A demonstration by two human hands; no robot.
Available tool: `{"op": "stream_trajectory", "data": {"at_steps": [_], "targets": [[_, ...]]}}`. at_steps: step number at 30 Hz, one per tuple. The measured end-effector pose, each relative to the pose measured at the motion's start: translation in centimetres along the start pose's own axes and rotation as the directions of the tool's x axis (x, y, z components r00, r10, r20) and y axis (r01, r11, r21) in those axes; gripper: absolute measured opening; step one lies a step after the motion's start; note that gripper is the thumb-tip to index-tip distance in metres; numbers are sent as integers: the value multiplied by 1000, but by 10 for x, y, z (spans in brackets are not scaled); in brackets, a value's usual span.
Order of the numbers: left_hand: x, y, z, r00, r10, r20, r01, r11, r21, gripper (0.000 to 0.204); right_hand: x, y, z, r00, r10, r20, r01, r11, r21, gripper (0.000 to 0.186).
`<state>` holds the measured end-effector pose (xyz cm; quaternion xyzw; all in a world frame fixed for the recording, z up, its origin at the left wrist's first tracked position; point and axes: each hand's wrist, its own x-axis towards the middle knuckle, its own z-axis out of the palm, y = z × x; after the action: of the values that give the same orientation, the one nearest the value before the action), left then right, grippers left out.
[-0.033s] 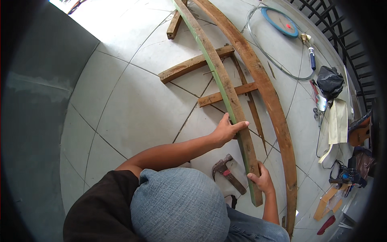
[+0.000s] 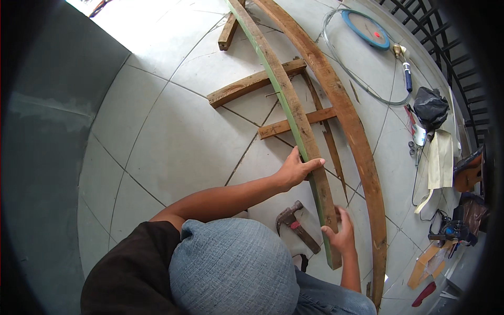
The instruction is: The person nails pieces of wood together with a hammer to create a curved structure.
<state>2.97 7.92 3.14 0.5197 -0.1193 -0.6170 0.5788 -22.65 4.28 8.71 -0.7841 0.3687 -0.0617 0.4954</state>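
A long wooden beam (image 2: 291,100), green along its left side, runs from the far edge of the view toward me. My left hand (image 2: 298,170) grips it around the middle of its near half, thumb across the top and fingers on the left side. Close to its near end, my right hand (image 2: 344,233) holds the beam from the right, thumb on top; some of its fingers are hidden behind the wood. A nail (image 2: 272,94) sticks out of the beam's green side. Left of the near end, a claw hammer (image 2: 298,226) lies on the tiles.
A second long beam (image 2: 344,105) lies to the right. Shorter wood pieces (image 2: 247,86) lie crosswise beneath the beams. At right are a wire coil (image 2: 336,55), a blue-rimmed disc (image 2: 365,29), a black plastic bag (image 2: 430,107) and a cream cloth (image 2: 440,157). A grey wall (image 2: 47,131) stands left.
The fingers of my right hand have lifted and spread slightly at the beam's near end. My left hand and the beam stay practically in place.
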Motion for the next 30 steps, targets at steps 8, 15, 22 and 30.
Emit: {"op": "stream_trajectory", "data": {"at_steps": [8,15,22,30], "targets": [[9,-12,9,993,111,-34,-109,993,52,75,-54,17,87,957,-115,265,238,833,-499,53],[11,-16,11,983,182,-25,-178,978,108,79,-69,48,97,996,-68,63,93,726,-682,54],[8,-18,3,978,206,-26,-201,971,126,82,-49,-48,-3,936,11,353,-1,1000,-29,34],[12,-33,-8,965,260,-14,-254,953,166,79,121,-144,-40,959,-283,12,274,916,-293,32]]}}
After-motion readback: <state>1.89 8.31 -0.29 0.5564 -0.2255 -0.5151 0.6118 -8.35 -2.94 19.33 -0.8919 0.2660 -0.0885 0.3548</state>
